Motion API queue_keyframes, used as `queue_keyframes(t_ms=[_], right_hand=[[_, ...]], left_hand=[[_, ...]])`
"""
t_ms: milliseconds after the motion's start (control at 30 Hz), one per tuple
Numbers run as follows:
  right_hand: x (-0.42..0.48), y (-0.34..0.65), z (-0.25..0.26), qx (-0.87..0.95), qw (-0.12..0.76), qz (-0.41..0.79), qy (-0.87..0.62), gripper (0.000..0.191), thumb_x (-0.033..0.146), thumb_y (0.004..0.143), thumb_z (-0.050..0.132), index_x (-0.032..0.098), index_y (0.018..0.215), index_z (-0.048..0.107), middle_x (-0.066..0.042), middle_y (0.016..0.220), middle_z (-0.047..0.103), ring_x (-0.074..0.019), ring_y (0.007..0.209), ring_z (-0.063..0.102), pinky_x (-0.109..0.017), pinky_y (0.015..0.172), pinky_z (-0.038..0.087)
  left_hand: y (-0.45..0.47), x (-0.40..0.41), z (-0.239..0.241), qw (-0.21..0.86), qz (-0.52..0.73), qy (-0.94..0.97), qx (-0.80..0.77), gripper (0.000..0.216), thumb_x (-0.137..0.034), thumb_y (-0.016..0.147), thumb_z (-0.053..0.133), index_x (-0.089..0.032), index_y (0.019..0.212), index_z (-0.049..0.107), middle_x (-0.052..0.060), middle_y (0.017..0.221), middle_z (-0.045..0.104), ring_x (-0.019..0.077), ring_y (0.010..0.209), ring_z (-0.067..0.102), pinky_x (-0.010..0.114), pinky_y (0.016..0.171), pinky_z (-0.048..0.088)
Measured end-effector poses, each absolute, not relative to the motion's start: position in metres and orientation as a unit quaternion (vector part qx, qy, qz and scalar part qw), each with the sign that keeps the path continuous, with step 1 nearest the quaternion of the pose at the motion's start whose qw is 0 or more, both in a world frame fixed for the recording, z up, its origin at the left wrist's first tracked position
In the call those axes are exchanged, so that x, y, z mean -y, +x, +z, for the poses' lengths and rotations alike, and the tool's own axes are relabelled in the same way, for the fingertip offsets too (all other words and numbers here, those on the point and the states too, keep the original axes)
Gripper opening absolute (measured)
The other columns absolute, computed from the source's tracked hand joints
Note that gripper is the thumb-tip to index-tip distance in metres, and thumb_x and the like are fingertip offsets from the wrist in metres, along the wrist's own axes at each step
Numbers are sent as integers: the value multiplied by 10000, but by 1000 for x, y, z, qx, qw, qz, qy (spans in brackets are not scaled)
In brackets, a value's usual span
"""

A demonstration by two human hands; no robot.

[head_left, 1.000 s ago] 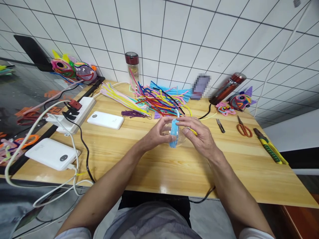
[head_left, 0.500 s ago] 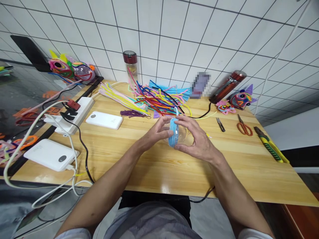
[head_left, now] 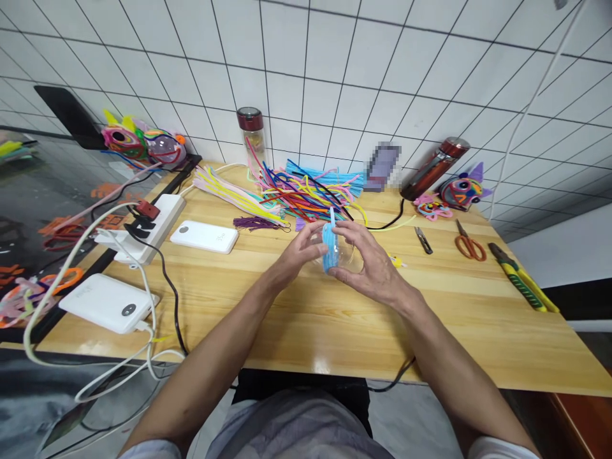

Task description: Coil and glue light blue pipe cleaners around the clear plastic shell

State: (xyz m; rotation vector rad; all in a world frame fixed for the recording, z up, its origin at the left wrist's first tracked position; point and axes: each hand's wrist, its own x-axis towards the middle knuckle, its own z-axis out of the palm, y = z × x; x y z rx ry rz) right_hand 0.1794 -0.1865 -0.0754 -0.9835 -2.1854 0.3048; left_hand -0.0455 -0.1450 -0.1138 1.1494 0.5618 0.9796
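Observation:
Between my two hands is a clear plastic ball (head_left: 347,254), with a band of light blue pipe cleaners (head_left: 329,247) wrapped around its middle. A pale blue end sticks up from the top of the band. My left hand (head_left: 295,256) closes on the ball's left side, its thumb against the band. On the other side, my right hand (head_left: 371,262) curves around the ball, fingertips at the band's upper edge and thumb at its lower edge. Fingers hide parts of the ball. Beyond the hands lies a pile of coloured pipe cleaners (head_left: 310,191).
Thread snips (head_left: 423,240), scissors (head_left: 470,242) and green-yellow pliers (head_left: 519,277) lie at right. White power banks (head_left: 204,236) and a power strip (head_left: 155,223) with cables occupy the left. Two bottles, a decorated fish (head_left: 463,190) and other ornaments stand near the tiled wall.
The ball has turned slightly in my hands, and the pale blue end at its top now points more upright. Both hands still hold it. The camera view has shifted a little.

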Motion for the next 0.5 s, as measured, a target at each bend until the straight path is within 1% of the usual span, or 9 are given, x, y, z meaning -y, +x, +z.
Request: queue_keyframes(t_ms=[100, 233, 300, 367, 433, 500], right_hand=[[174, 183, -76, 850, 356, 97, -375, 728, 459, 986, 841, 326, 1637, 545, -177, 1663, 616, -385, 1574, 583, -663, 1283, 511], [157, 190, -82, 850, 369, 58, -372, 724, 488, 978, 846, 315, 1620, 560, -191, 1664, 613, -404, 1566, 587, -687, 1270, 506], [151, 193, -87, 848, 374, 42, -372, 729, 488, 980, 844, 321, 1626, 550, -189, 1668, 609, -406, 1565, 585, -693, 1256, 515], [147, 197, -95, 845, 376, 32, -379, 728, 482, 987, 836, 326, 1634, 539, -187, 1665, 609, -406, 1561, 586, -698, 1250, 518], [145, 200, -102, 841, 373, 30, -390, 716, 490, 995, 825, 335, 1633, 540, -183, 1662, 607, -407, 1559, 586, -708, 1259, 508], [144, 202, -109, 839, 367, 36, -401, 707, 505, 998, 817, 345, 1630, 543, -179, 1670, 597, -409, 1567, 577, -717, 1273, 492]], left_hand=[[-44, 132, -108, 714, 421, 501, -250, 692, -627, 879, 844, -285, 1442, 633, 106, 1607, 629, 352, 1515, 555, 468, 1157, 519], [-43, 110, -92, 707, 361, 551, -255, 694, -656, 915, 784, -337, 1508, 614, 79, 1639, 588, 324, 1442, 598, 412, 1043, 562], [-41, 100, -86, 711, 329, 563, -262, 739, -663, 895, 795, -338, 1525, 587, 83, 1602, 597, 299, 1337, 650, 360, 933, 574], [-37, 90, -84, 715, 305, 574, -258, 767, -654, 853, 835, -296, 1489, 599, 92, 1506, 639, 263, 1207, 680, 322, 845, 566], [-32, 82, -87, 714, 301, 575, -261, 779, -643, 809, 875, -270, 1437, 607, 82, 1421, 671, 234, 1116, 689, 296, 798, 545], [-26, 75, -91, 710, 306, 576, -266, 790, -613, 763, 915, -259, 1395, 601, 78, 1407, 679, 239, 1123, 696, 293, 797, 538]])
